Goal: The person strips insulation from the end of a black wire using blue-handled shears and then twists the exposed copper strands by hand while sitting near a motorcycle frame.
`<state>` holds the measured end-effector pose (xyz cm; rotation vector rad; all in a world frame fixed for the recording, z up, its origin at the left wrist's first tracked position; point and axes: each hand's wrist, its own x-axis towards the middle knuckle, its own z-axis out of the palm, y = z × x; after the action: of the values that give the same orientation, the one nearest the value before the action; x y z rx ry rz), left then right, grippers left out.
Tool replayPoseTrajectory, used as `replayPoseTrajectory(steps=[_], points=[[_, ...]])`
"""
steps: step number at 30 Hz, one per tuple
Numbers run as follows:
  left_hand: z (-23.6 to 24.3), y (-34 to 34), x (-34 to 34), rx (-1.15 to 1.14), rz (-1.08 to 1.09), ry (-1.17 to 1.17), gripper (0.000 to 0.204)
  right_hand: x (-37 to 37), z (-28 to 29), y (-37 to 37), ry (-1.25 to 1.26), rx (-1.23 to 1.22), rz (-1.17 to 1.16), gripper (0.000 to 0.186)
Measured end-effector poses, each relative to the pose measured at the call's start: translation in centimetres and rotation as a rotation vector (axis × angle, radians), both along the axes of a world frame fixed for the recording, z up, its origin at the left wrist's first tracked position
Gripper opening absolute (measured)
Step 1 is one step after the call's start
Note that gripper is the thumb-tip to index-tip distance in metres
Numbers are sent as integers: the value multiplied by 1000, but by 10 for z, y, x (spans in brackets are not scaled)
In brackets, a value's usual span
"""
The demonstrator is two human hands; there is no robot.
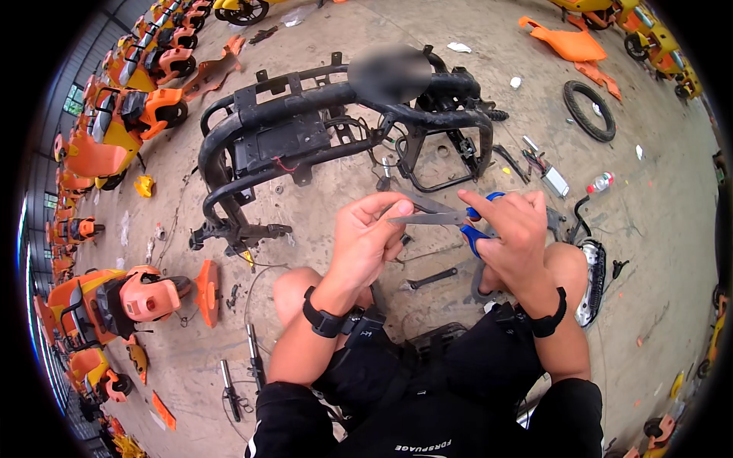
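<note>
In front of my chest my right hand [510, 229] grips a pair of blue-handled scissors [435, 219], their grey blades spread apart and pointing left. My left hand [365, 238] is closed in a pinch by the blade tips; whatever lies between thumb and forefinger is too small and covered to make out. Beyond both hands, a bare black scooter frame [286, 107] lies on the concrete, with a dark flat box [279, 145] inside its tubes and loose cables about it. An adjustable wrench [433, 279] rests on the floor between my knees.
Orange and yellow scooters [95, 156] line the left side. To the right lie a black tyre [601, 136], an orange body panel [569, 44], a silver box with wires [554, 182] and a plastic bottle [600, 182]. Metal tubes [229, 389] lie at lower left.
</note>
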<state>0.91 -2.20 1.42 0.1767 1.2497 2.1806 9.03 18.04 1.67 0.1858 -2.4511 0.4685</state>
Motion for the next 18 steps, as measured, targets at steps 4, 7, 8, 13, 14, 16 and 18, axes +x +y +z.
replayPoseTrajectory(steps=[4,7,8,13,14,16,18], points=[[-1,3,1,-10,26,14,12,-1,2,-1,-9,19,4,47],[-2,3,2,-35,28,23,20,-1,0,-3,-17,-11,0,50],[-1,4,1,-41,28,26,19,-1,0,-3,-20,-26,0,51],[-1,3,-2,-20,16,38,18,-2,-4,-4,3,-44,-7,46],[-2,2,-1,10,3,29,18,-3,-2,-4,9,-35,-14,45],[0,1,2,5,16,25,14,-1,-2,-4,17,-18,-21,41],[0,1,2,14,19,28,12,-2,-1,-5,29,-11,-23,38]])
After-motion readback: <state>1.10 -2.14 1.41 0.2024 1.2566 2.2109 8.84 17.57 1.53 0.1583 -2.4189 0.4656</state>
